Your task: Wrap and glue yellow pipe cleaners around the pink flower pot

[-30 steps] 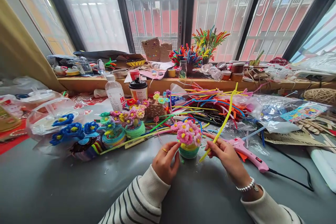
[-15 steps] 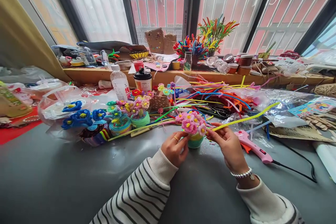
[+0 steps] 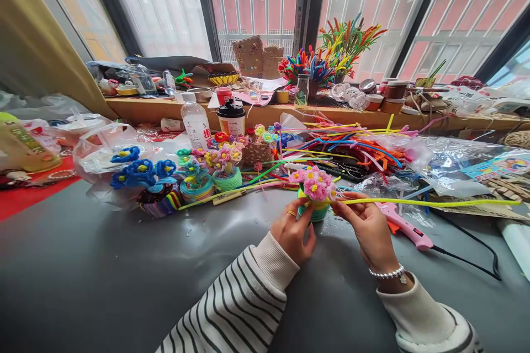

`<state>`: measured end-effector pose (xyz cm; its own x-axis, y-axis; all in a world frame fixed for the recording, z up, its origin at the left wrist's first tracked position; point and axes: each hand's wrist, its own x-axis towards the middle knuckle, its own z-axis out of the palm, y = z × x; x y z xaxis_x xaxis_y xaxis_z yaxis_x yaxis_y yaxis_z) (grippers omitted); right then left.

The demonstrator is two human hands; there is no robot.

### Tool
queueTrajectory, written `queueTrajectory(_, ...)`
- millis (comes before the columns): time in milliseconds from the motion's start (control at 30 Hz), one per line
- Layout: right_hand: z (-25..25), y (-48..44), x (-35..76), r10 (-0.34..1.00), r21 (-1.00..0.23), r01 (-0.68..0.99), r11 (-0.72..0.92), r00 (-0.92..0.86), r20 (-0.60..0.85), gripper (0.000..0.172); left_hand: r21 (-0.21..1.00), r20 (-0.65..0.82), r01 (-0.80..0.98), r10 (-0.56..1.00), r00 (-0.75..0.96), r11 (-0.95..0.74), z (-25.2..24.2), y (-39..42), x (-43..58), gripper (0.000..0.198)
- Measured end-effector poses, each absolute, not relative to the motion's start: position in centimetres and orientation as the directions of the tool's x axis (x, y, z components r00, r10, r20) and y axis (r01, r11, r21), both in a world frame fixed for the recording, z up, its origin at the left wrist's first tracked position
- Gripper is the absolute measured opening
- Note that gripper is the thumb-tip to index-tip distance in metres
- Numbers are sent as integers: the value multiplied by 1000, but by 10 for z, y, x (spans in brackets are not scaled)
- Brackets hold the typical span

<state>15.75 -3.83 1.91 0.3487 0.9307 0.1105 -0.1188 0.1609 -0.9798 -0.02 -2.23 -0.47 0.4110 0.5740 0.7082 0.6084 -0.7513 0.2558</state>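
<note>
Well to the left of the fingers, blue flowers (image 3: 143, 170) are displayed in a striped pot (image 3: 163, 198) on the gray tabletop (image 3: 103, 265). Nearer the fingers, a banded pot (image 3: 196, 190) and a green pot (image 3: 227, 181) are set side by side, both filled with colorful fuzzy blooms; behind them, farther from the fingers, a clear bottle (image 3: 195, 124) and a lidded paper cup (image 3: 231, 124) are lined up. The left hand (image 3: 293, 234), on which a ring is worn, is brought against the near left side of a small teal pot (image 3: 318, 214); whether anything is clamped in its fingers cannot be told. Pink flowers (image 3: 314, 182) are massed on that pot, which is placed upright between the two sets of fingers. In the right hand (image 3: 362, 223), just right of the pot, a long yellow pipe cleaner (image 3: 434, 203) is pinched between closed fingers, its free length stretched out to their right. Beyond these fingers, loose pipe cleaners (image 3: 356, 146) are heaped. To their right, a pink glue gun (image 3: 408, 229) is laid near the hand, with clear plastic wrapping (image 3: 447, 160) spread farther off.
</note>
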Motion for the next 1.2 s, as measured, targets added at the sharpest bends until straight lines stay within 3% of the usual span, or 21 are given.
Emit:
queueTrajectory(167, 19, -35, 158, 923, -986, -53, 157, 363, 128, 37, 302, 746, 606, 578, 331, -736, -5, -20, -8, 39)
queueTrajectory(467, 23, -25, 165, 941, -972, 209, 108, 294, 168, 42, 136, 789, 567, 435, 435, -813, 1, -2, -4, 29)
queueTrajectory(733, 34, -10, 169, 977, -965, 255, 64, 182, 113, 42, 141, 764, 590, 466, 445, -795, 4, -2, -3, 25)
queueTrajectory(967, 34, -7, 170, 990, -986, 163, 25, 134, 47, 44, 127, 773, 632, 475, 420, -765, 5, -1, 2, 21)
queueTrajectory(1200, 36, -13, 174, 987, -995, -96, -32, 152, -47, 43, 119, 779, 643, 473, 412, -757, 6, 0, 2, 20)
